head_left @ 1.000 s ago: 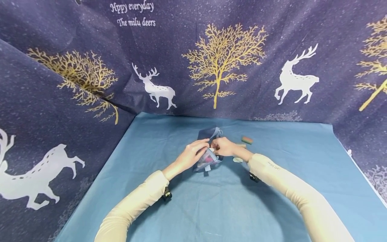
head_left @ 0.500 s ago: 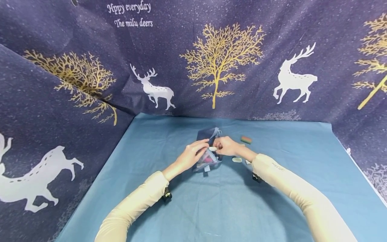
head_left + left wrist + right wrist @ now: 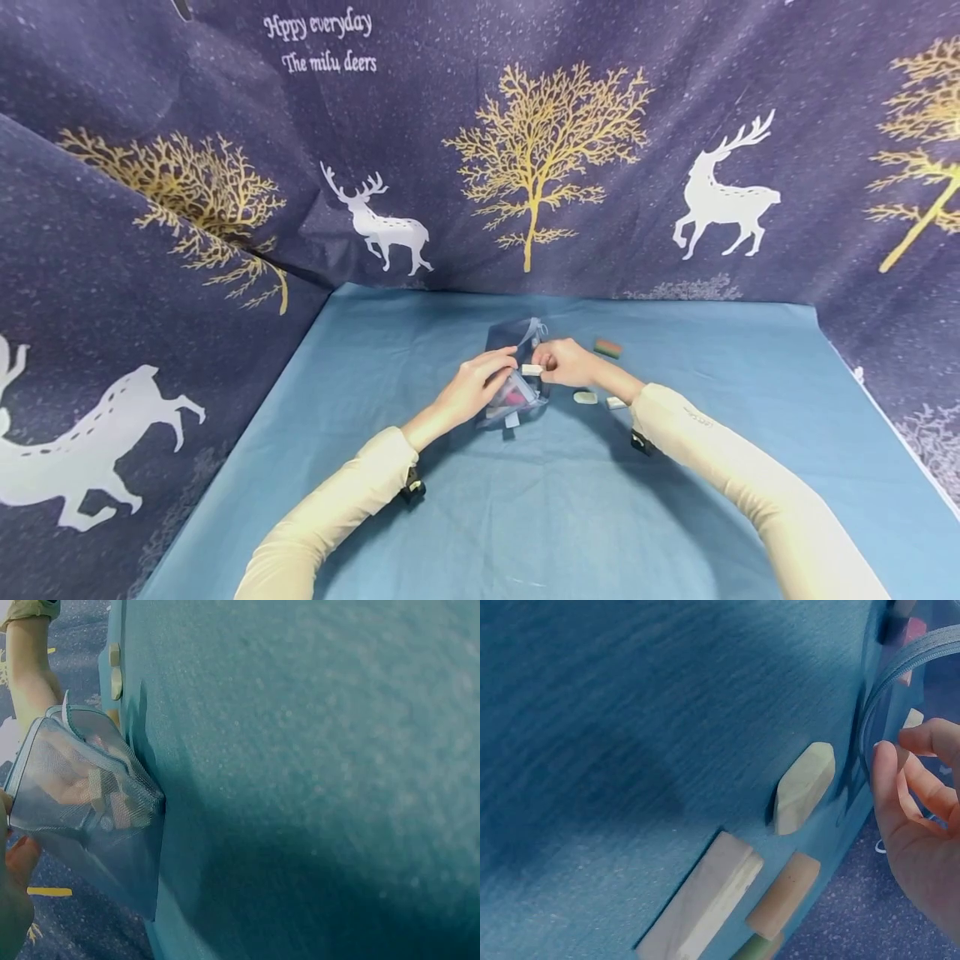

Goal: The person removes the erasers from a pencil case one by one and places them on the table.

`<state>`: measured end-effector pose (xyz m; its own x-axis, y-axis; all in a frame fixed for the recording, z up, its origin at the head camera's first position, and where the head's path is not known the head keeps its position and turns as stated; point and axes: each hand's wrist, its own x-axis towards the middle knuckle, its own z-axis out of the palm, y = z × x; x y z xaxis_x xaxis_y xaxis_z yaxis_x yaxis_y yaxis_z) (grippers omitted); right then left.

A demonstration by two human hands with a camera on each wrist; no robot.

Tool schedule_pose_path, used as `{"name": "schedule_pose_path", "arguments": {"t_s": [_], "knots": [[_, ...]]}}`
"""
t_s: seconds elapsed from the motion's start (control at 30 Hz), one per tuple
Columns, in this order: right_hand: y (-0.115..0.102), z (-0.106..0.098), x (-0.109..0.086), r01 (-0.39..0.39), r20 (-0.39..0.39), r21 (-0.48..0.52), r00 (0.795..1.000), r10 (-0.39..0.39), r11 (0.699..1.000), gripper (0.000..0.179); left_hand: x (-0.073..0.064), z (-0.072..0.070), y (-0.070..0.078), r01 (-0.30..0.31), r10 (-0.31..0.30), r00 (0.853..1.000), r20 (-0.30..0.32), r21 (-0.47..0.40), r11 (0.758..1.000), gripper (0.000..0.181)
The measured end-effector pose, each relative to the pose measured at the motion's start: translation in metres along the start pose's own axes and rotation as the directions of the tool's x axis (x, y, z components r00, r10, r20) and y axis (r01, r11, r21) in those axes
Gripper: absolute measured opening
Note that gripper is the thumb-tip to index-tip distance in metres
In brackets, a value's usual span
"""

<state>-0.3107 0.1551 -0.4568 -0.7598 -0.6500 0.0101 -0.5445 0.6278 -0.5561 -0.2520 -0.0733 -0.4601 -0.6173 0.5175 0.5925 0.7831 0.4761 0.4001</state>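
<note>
A blue mesh zip pouch [image 3: 504,335] lies at the middle of the table, its zipped mouth spread toward the right. My left hand [image 3: 474,385] pinches the pouch's near left edge; in the left wrist view, only part of that hand [image 3: 15,889] shows. At the mouth, my right hand [image 3: 566,362] pinches a small white eraser [image 3: 531,369] between thumb and fingers. Through the mesh I see several small blocks, including a pink eraser [image 3: 913,634]. In the right wrist view, the held eraser is mostly hidden behind my fingers.
Right of the pouch lie a pale green eraser [image 3: 804,787], a long white eraser [image 3: 697,904], a tan eraser [image 3: 784,895] and a striped eraser [image 3: 607,347]. Blue cloth [image 3: 487,508] covers the table. A dark fabric wall [image 3: 615,242] with deer and trees rises behind it.
My right hand has drawn back a little to the right from inside the pouch mouth, and the white eraser in it has come into view. The left hand keeps its hold.
</note>
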Motion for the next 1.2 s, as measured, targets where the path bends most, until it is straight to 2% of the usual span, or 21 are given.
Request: {"name": "schedule_pose_path", "arguments": {"t_s": [0.33,0.63,1.2], "knots": [[0.004,-0.003,-0.007,0.039,-0.009,0.019,0.999,-0.038,0.999,0.011,-0.001,0.001,0.001,-0.001,0.001,1.0,-0.01,-0.006,1.0,0.016],[0.007,-0.011,-0.015,0.057,0.0,-0.006,0.998,-0.057,0.998,0.018,-0.001,0.002,0.001,0.002,-0.002,1.0,-0.004,-0.006,1.0,0.016],[0.014,-0.015,-0.023,-0.027,-0.024,-0.003,0.999,0.027,1.0,0.017,0.001,0.004,0.001,-0.022,0.022,1.0,-0.012,-0.008,1.0,0.015]]}}
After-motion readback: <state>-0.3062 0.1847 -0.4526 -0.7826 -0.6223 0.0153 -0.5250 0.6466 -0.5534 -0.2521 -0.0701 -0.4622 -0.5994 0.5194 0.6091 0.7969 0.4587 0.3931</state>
